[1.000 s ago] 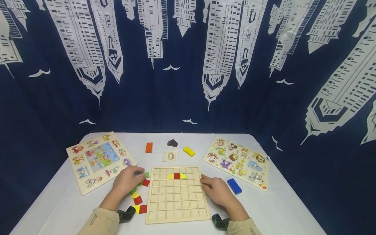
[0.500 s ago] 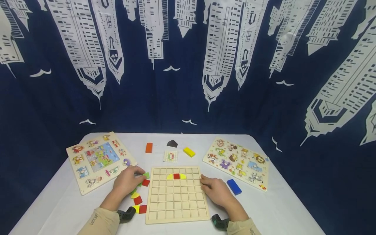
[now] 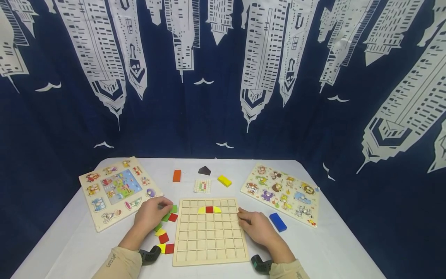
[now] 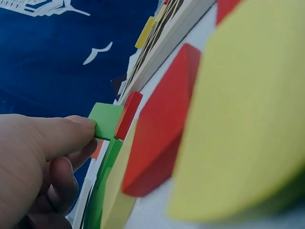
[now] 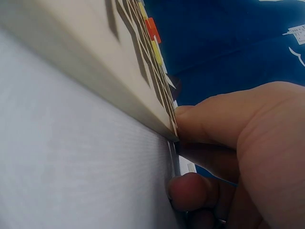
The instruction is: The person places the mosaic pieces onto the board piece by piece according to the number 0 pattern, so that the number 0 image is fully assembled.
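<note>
Left hand point(image 3: 150, 215) pinches green tile point(image 4: 106, 121); right hand point(image 3: 256, 226) apparently steadies grid board point(image 3: 210, 248).

A white table point(image 3: 313, 248) stands before a navy curtain printed with white skyscrapers point(image 3: 265, 58). At its left lies an animal peg puzzle point(image 3: 118, 190), at its right a second animal puzzle board point(image 3: 282, 192). Toward the back sit an orange block point(image 3: 177, 175), a dark brown house-shaped block point(image 3: 204, 170), a yellow block point(image 3: 224, 180) and a small pattern card point(image 3: 202, 186). A blue block point(image 3: 277, 221) lies just beside the right puzzle board.
</note>
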### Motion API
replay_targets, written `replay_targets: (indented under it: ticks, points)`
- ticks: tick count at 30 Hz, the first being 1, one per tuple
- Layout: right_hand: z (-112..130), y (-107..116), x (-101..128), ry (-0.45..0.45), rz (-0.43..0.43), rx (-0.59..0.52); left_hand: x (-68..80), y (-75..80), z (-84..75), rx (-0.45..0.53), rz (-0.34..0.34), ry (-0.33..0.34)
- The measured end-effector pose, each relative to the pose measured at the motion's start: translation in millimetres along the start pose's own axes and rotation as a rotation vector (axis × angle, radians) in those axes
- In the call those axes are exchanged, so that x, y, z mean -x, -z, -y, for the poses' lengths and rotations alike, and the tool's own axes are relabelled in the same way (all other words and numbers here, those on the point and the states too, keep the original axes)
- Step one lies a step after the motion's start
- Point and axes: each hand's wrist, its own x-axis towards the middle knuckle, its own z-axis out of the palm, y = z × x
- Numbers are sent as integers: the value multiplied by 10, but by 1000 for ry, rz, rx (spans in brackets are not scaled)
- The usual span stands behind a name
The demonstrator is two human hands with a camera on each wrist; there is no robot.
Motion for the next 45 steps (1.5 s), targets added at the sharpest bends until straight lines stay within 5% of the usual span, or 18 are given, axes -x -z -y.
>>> replay_targets:
  ticks: [8,16,21,26,33,45]
  points:
    - [-10,11,-6,10,14,-5,47,38,-88,62,-8,12]
    - [-9,12,-10,1,21,-3,135,63,-422,150,38,-33]
    - [-12,33,-7,3,11,-2,121,-8,-647,179,71,-78]
    - [-26,31,-16,6,3,-5,94,-147,-795,107,109,-121]
    - [-19,5,-8,22,8,-14,77,-304,-846,43,147,-65]
    - [0,12,-6,4,4,-3,82,-386,-822,-3,171,-121]
